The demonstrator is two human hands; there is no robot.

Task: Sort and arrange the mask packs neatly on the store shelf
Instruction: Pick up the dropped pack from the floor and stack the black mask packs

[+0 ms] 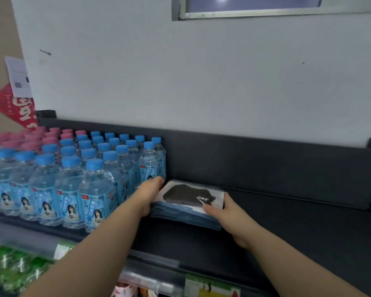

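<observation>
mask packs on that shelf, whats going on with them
A person is gripping a stack of mask packs between both hands. The stack lies flat on the dark shelf, just right of the rows of blue-capped bottles. The left hand holds the stack's left end, beside the bottles. The right hand holds the right end, with its thumb on the top pack. The person seems to be squaring the stack or setting it in place.
</observation>
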